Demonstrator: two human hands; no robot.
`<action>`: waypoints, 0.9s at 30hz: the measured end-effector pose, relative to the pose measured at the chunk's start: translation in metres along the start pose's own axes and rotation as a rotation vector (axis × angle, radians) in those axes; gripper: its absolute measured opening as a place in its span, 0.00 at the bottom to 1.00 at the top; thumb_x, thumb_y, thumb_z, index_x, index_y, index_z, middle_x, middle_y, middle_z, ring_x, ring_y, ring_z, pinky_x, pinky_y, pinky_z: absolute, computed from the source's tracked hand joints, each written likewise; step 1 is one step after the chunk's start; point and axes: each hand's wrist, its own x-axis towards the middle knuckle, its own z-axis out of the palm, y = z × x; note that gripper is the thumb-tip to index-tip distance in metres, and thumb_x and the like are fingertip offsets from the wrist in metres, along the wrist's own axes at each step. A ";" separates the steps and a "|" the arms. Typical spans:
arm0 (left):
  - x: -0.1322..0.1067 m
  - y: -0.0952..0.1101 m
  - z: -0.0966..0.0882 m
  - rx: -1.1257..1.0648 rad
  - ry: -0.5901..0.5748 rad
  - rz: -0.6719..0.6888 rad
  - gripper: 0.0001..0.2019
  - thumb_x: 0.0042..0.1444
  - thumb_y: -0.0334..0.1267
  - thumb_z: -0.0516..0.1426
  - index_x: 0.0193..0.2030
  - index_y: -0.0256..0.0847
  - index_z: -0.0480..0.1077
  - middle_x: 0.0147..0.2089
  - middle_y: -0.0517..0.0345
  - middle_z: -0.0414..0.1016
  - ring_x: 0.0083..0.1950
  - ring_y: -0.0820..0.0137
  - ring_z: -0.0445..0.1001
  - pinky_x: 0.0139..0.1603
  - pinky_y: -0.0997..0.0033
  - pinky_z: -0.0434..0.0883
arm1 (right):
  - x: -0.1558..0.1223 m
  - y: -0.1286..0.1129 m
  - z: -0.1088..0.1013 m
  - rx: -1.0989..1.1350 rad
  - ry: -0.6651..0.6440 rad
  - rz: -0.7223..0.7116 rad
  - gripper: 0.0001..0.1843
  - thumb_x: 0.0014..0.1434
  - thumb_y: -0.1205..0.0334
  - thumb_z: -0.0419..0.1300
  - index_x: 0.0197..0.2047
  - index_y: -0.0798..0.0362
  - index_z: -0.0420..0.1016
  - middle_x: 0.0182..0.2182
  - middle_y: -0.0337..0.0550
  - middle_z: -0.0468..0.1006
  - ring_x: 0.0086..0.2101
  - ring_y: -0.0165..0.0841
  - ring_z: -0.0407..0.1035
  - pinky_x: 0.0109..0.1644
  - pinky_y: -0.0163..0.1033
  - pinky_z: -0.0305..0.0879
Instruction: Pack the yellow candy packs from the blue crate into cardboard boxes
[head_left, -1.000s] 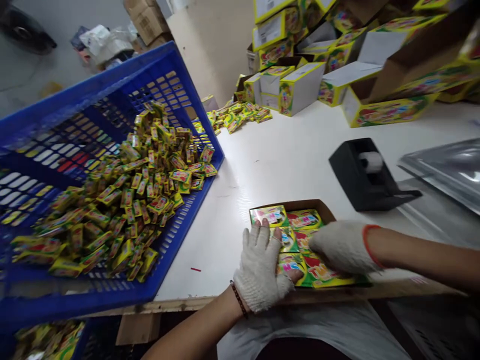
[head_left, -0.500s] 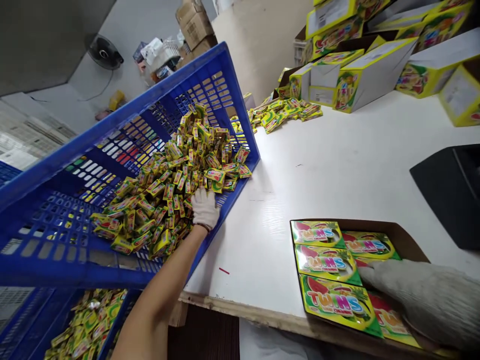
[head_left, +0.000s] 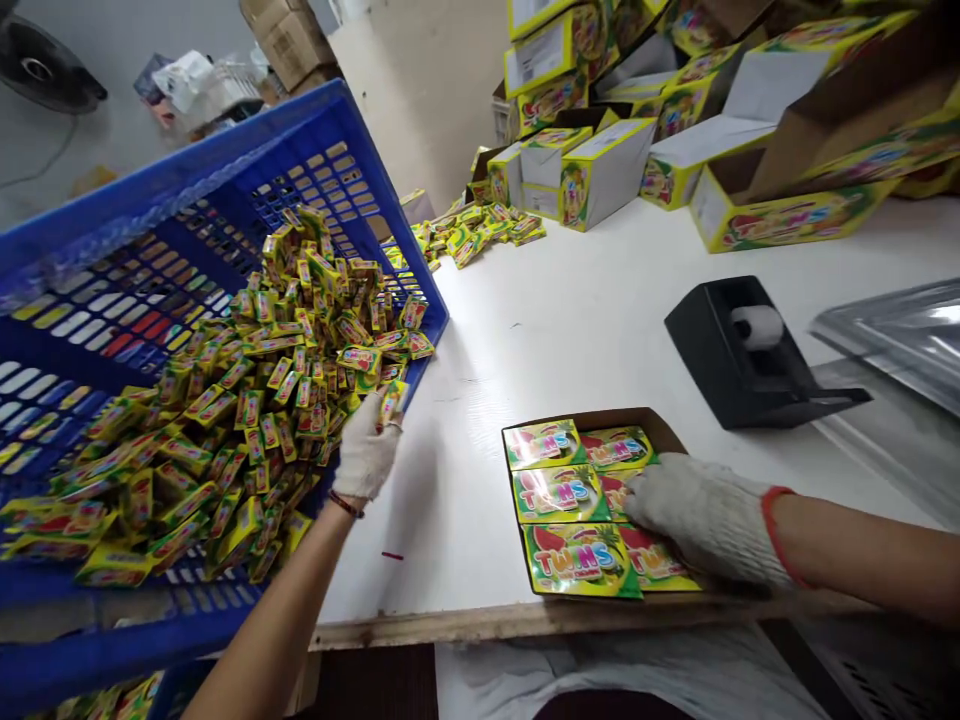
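Observation:
My left hand point(head_left: 367, 450), in a white knit glove, is at the rim of a tilted blue crate point(head_left: 150, 240), fingers closed on a small yellow packet point(head_left: 391, 398). The crate holds a heap of several yellow-green packets point(head_left: 247, 400). My right hand point(head_left: 697, 515), also gloved, lies flat with fingers stretched on the right column of packets in a shallow brown cardboard tray point(head_left: 645, 422). The tray sits near the white table's front edge and holds several flat yellow packets point(head_left: 559, 492) in two columns.
A black tape dispenser point(head_left: 742, 360) stands right of the tray. Yellow and white cartons point(head_left: 600, 170) are piled at the back, with loose packets point(head_left: 472, 230) before them. Clear plastic sheeting point(head_left: 892, 340) lies at the right. A second crate with packets point(head_left: 97, 700) sits below the table edge.
My left hand left the tray, reached into the crate's heap, and now draws back to the rim holding a packet. My right hand stayed resting on the tray's packets.

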 end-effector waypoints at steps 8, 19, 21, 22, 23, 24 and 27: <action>-0.086 0.134 0.032 -1.494 -0.647 -0.165 0.28 0.53 0.61 0.62 0.45 0.36 0.71 0.33 0.55 0.77 0.25 0.74 0.71 0.21 0.78 0.67 | -0.030 -0.006 -0.057 0.751 0.228 -0.054 0.11 0.59 0.59 0.55 0.41 0.51 0.76 0.36 0.43 0.80 0.37 0.38 0.73 0.41 0.39 0.68; -0.095 0.174 0.023 -1.922 -1.277 -0.535 0.13 0.57 0.46 0.63 0.37 0.39 0.67 0.21 0.66 0.67 0.15 0.83 0.54 0.16 0.82 0.54 | -0.035 0.005 -0.056 0.738 0.796 -0.255 0.24 0.57 0.58 0.58 0.58 0.49 0.67 0.51 0.52 0.74 0.50 0.42 0.70 0.52 0.48 0.68; -0.097 0.170 0.026 -1.752 -1.267 -0.541 0.15 0.55 0.48 0.63 0.37 0.38 0.67 0.21 0.65 0.68 0.15 0.82 0.56 0.16 0.81 0.55 | -0.042 0.011 -0.064 0.394 0.702 -0.336 0.11 0.58 0.64 0.55 0.43 0.51 0.74 0.40 0.49 0.77 0.43 0.40 0.71 0.49 0.46 0.67; -0.098 0.167 0.027 -1.638 -1.281 -0.510 0.18 0.54 0.52 0.62 0.37 0.38 0.68 0.21 0.63 0.69 0.15 0.81 0.58 0.16 0.80 0.54 | -0.046 0.013 -0.067 0.310 0.615 -0.336 0.09 0.58 0.66 0.54 0.39 0.51 0.74 0.36 0.47 0.77 0.39 0.39 0.71 0.47 0.44 0.66; -0.099 0.163 0.028 -1.526 -1.266 -0.464 0.21 0.53 0.56 0.61 0.38 0.37 0.68 0.21 0.62 0.69 0.14 0.79 0.59 0.16 0.79 0.55 | -0.048 0.015 -0.070 0.284 0.529 -0.290 0.08 0.58 0.67 0.53 0.37 0.51 0.74 0.34 0.45 0.77 0.37 0.37 0.70 0.44 0.42 0.65; -0.099 0.157 0.029 -1.428 -1.207 -0.409 0.25 0.53 0.60 0.59 0.39 0.36 0.69 0.21 0.61 0.70 0.14 0.78 0.59 0.16 0.78 0.55 | -0.050 0.016 -0.072 0.290 0.449 -0.208 0.09 0.57 0.68 0.53 0.37 0.51 0.74 0.34 0.44 0.78 0.36 0.36 0.71 0.42 0.40 0.64; -0.095 0.135 0.030 -1.263 -0.785 -0.268 0.30 0.53 0.65 0.56 0.43 0.36 0.69 0.23 0.62 0.70 0.15 0.79 0.59 0.17 0.77 0.55 | -0.045 0.018 -0.076 0.245 0.229 0.085 0.11 0.55 0.70 0.54 0.39 0.50 0.73 0.34 0.44 0.79 0.34 0.37 0.72 0.35 0.38 0.60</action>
